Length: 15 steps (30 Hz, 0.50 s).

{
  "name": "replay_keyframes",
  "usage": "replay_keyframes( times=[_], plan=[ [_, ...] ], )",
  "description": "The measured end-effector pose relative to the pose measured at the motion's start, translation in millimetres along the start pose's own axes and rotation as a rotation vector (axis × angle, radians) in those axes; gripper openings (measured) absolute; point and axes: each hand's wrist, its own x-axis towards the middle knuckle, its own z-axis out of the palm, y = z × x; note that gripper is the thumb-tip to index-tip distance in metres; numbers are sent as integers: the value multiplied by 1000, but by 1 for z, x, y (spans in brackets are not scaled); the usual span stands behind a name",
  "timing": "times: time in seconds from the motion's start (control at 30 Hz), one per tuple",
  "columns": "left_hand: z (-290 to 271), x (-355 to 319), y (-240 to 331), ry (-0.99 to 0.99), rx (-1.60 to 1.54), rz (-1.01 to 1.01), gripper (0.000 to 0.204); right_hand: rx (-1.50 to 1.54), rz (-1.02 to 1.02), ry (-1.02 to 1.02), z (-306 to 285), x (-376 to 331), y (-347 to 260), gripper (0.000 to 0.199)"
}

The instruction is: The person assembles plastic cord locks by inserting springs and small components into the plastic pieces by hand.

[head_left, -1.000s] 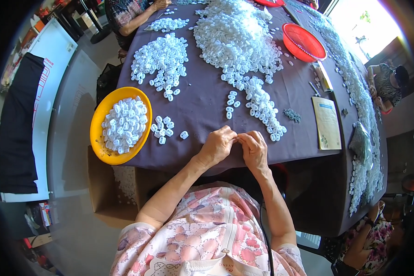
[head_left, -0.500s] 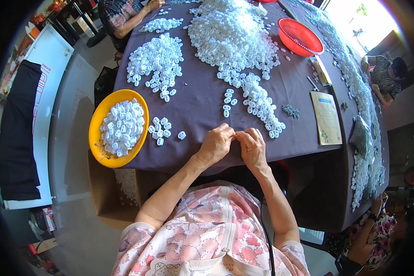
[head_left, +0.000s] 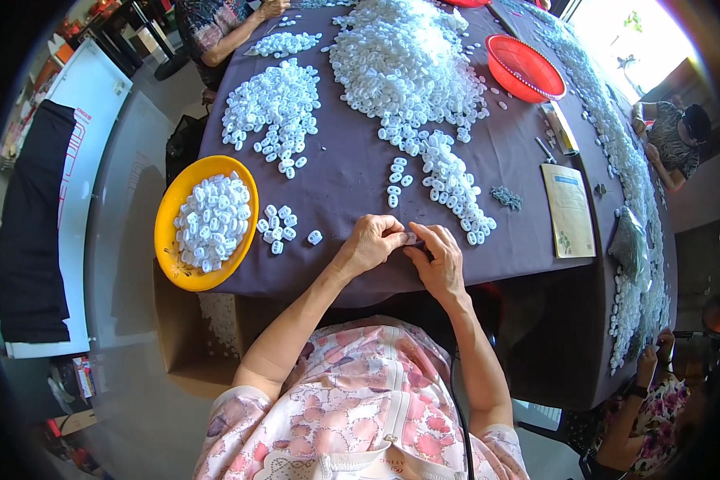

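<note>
Mid-frame, the left hand (head_left: 368,244) pinches 1 white piece (head_left: 410,238), its long axis unclear; the right hand (head_left: 438,258) has thumb and forefinger parted beside it. Beyond, right, a tan booklet (head_left: 570,216) bears print; far left, a white panel (head_left: 94,112) shows red lettering.

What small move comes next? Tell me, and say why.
Probably close the right hand lightly on the small white piece to steady it: the left hand appears to pinch it, while the right thumb and forefinger stand apart beside it.
</note>
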Motion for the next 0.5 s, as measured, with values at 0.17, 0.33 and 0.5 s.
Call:
replay_keyframes(
  times=[0.17, 0.33, 0.5],
  plan=[
    [-1, 3, -1, -58, -43, -38, 17, -22, -52, 21, 0, -1, 3, 36],
    [0, 1, -5, -50, -46, -13, 18, -2, -48, 30, 1, -1, 2, 34],
    [0, 0, -6, -51, -60, 2, 17, -1, -47, 39, 1, -1, 1, 33]
  ],
)
